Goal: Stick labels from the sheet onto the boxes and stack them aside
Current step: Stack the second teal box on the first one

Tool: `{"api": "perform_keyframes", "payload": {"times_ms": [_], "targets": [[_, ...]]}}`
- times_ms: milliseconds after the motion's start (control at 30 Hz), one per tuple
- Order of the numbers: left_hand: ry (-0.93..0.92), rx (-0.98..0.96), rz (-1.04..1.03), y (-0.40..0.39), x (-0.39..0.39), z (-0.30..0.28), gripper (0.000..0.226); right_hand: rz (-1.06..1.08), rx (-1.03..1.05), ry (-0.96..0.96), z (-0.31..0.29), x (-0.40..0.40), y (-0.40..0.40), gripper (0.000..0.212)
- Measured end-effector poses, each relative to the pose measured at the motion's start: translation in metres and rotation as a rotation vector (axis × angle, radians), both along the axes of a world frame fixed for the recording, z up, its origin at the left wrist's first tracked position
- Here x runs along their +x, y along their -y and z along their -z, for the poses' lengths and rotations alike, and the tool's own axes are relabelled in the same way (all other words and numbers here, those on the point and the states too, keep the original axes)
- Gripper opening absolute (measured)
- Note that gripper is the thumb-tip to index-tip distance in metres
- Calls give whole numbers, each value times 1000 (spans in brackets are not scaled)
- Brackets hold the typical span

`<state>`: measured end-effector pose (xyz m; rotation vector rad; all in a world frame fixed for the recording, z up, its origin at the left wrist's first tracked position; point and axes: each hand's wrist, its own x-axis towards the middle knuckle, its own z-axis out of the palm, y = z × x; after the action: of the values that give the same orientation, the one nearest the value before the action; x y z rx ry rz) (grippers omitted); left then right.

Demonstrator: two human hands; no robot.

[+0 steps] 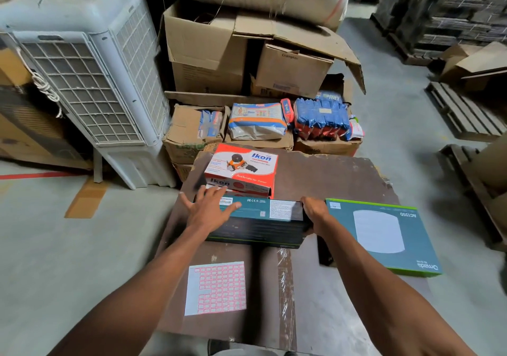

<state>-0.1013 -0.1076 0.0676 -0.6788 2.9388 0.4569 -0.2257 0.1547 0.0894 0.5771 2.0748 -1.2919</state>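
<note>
The table [329,180] is worn, matt brown board with a strip of glossy clear tape [285,281]; the teal box [263,213] and the orange box [241,169] are smooth printed cardboard; the label sheet [215,288] is matt paper; the floor [68,259] is rough grey concrete

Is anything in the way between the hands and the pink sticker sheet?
Nothing visible. The white sheet of pink-edged labels lies flat on the brown board, nearer the person than both hands. The left hand and right hand are on the dark teal box.

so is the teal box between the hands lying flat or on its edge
On its edge: the long teal cardboard box shows its narrow labelled side upward; the other green-edged teal box lies flat.
</note>
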Motion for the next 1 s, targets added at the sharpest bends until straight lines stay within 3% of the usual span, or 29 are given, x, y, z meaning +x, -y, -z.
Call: {"api": "perform_keyframes", "payload": {"times_ms": [133, 267, 400, 467, 533, 633, 767, 900, 1000], "targets": [[105, 222, -162, 17, 0, -4, 68, -30, 38, 71, 3, -1, -4, 34], [67, 276, -159, 15, 3, -5, 54, -119, 89, 82, -2, 0, -7, 31], [95, 339, -205, 21, 10, -7, 61, -202, 137, 120, 0, -2, -15, 35], [112, 384, -239, 28, 13, -8, 60, -254, 144, 162, 2, 2, -19, 27], [137, 468, -276, 34, 16, -6, 45, -337, 113, 232, 7, 7, -24, 21], [347, 764, -446, 37, 25, -11, 36, -463, 49, 347, 14, 15, -30, 21], [608, 918, -381, 39, 35, -24, 25, -519, 132, 258, 18, 29, -26, 23], [732, 907, -373, 40, 39, -1, 41, -544, 178, 218, 36, 41, -25, 32], [662, 697, -222, 23, 41, 3, 55, -575, 148, 182, 50, 46, -28, 39]]}}
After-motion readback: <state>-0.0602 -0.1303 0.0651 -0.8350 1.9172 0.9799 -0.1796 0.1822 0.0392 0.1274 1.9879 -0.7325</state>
